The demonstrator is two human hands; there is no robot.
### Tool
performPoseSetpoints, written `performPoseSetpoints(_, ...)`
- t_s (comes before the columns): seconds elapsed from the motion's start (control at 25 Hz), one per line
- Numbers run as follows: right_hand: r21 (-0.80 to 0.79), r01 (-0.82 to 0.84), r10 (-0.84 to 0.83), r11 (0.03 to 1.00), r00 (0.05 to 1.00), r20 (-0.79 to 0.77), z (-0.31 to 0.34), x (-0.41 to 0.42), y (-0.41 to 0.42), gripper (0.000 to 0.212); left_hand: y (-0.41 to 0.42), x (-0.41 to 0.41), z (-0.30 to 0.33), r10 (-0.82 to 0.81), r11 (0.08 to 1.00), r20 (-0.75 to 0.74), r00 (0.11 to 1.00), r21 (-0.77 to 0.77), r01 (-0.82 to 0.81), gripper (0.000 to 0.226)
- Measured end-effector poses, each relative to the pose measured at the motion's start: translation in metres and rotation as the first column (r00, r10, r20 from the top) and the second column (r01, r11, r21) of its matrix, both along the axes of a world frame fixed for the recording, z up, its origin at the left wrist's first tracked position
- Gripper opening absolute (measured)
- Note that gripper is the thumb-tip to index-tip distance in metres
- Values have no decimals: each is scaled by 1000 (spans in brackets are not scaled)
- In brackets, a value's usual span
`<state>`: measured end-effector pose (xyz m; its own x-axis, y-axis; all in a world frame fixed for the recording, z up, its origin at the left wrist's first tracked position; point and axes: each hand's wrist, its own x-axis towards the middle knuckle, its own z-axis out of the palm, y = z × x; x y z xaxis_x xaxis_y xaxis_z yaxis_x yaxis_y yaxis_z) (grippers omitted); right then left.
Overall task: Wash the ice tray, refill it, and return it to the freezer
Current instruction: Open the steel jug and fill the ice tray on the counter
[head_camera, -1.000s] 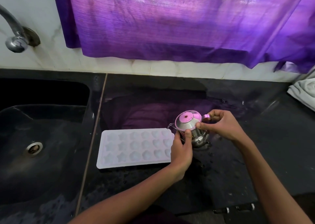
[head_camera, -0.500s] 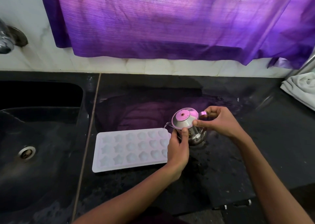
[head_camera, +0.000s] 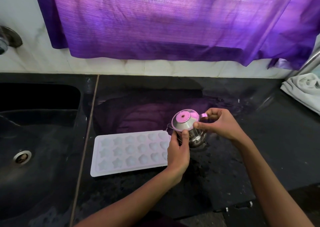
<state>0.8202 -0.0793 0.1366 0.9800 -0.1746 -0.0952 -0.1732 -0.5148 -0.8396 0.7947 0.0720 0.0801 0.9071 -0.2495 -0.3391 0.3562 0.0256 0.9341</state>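
Refill step. Left hand [head_camera: 178, 155] grips jug [head_camera: 189, 129] body; right hand [head_camera: 219, 124] pinches lid and handle. Next, likely: lift, pour slowly into tray [head_camera: 128, 152] on bench [head_camera: 233, 166].

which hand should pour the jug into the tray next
Right. The right hand already grips the handle side of the jug, whose spout faces the tray. The left hand only steadies the body and could hold the lid.

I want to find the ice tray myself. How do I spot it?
Look at the black counter, just right of the sink. The ice tray lies flat there, beside the steel pot. It is the only pale thing with star-shaped cups.
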Motion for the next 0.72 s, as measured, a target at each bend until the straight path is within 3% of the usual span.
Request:
performPoseSetpoints(0.44,-9,-5,5,1000,1000,3,-4,0,-2,76,2,-2,-1,-3,1000,4,1000,-14,3,47)
performPoseSetpoints(0.72,115,26,-34,993,997,75,-2,-11,5,49,0,-3,3,35,999,82,996,11,-37,55)
